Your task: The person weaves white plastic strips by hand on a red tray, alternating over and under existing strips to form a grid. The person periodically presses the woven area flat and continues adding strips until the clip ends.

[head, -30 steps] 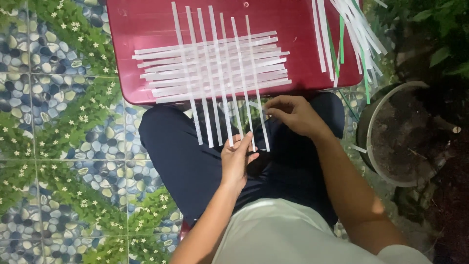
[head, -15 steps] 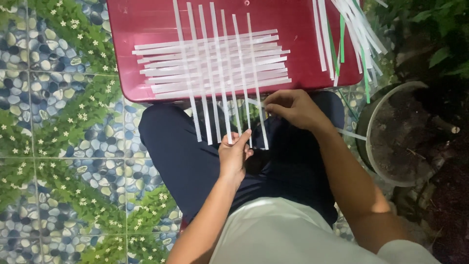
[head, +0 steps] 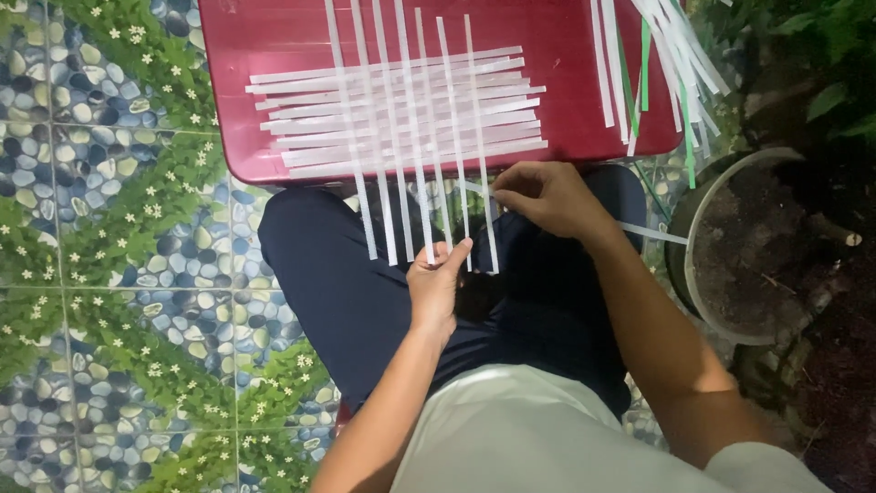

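Observation:
A mat of woven white strips (head: 401,114) lies on a red table (head: 274,36), its long ends hanging over the near edge above my dark trousers. My left hand (head: 436,285) touches the hanging strip ends from below, fingers spread. My right hand (head: 546,196) pinches a single white strip (head: 650,234) that runs sideways under the hanging ends, near the table's front edge.
A loose bundle of white and green strips (head: 666,55) lies at the table's right end. A grey pot of soil (head: 739,246) stands to the right, with plants beyond it. Patterned pebble and leaf tiles (head: 119,274) cover the floor on the left.
My right hand has moved up and left toward the table edge, drawing the sideways strip along. My left hand has risen slightly beneath the hanging ends.

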